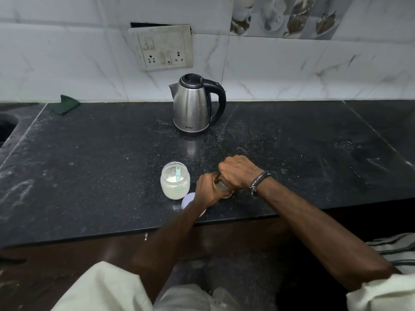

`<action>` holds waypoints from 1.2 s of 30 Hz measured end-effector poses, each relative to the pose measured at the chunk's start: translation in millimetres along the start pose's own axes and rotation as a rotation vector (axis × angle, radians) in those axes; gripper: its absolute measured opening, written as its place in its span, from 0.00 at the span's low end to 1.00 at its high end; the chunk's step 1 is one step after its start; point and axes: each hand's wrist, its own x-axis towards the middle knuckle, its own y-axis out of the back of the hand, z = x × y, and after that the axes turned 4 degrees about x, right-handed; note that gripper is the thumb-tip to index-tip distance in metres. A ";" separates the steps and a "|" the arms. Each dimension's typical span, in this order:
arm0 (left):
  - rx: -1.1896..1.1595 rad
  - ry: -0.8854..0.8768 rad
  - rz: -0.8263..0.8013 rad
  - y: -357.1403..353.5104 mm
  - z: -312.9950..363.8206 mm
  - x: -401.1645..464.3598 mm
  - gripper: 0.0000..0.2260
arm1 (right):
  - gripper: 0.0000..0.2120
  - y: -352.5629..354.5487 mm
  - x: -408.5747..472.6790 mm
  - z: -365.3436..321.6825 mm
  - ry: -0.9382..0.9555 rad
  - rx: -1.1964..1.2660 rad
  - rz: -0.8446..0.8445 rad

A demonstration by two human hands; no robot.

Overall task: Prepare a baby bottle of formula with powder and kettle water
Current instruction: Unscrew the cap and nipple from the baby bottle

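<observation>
The baby bottle (221, 186) is almost wholly covered by the left hand (210, 190) curled round its body and the right hand (237, 173) closed over its top, so its cap and contents cannot be made out. The pale lid (188, 199) lying just beside the powder jar (175, 180) is half hidden under the left wrist. At the left edge the sink (6, 126) is cut off, and the kettle (195, 104) lettering is too small to read.
</observation>
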 end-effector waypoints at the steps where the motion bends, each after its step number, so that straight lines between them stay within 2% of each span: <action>1: 0.001 -0.001 -0.001 -0.2 -0.1 0.2 0.22 | 0.09 1.7 0.3 0.2 -0.010 0.015 -0.013; 3: -0.012 -0.001 -0.010 -1.3 -0.6 -0.2 0.20 | 0.07 7.5 3.5 2.0 -0.086 0.103 -0.049; 7: -0.049 0.015 -0.004 -3.8 -5.9 1.3 0.14 | 0.13 15.3 9.8 -0.5 -0.304 0.325 -0.158; 12: -0.047 0.027 -0.001 -4.6 -5.3 2.0 0.12 | 0.14 -1.3 7.8 -0.6 -0.423 0.429 -0.101; 17: -0.053 0.067 0.005 -6.7 -6.6 5.1 0.16 | 0.20 -10.1 6.0 11.1 -0.339 0.428 -0.098; 23: -0.038 0.080 -0.005 -3.2 -2.7 6.9 0.15 | 0.18 -16.6 3.6 22.8 -0.161 0.377 -0.045; 29: -0.014 0.087 -0.060 -0.4 -4.8 8.8 0.16 | 0.15 -2.1 3.4 22.1 0.020 0.244 -0.120; 33: 0.015 0.101 -0.079 4.9 2.3 7.3 0.22 | 0.12 12.4 0.9 14.1 0.166 0.110 -0.210; 36: 0.059 0.112 -0.063 7.7 10.2 4.2 0.15 | 0.11 12.4 0.6 2.1 0.190 -0.036 -0.173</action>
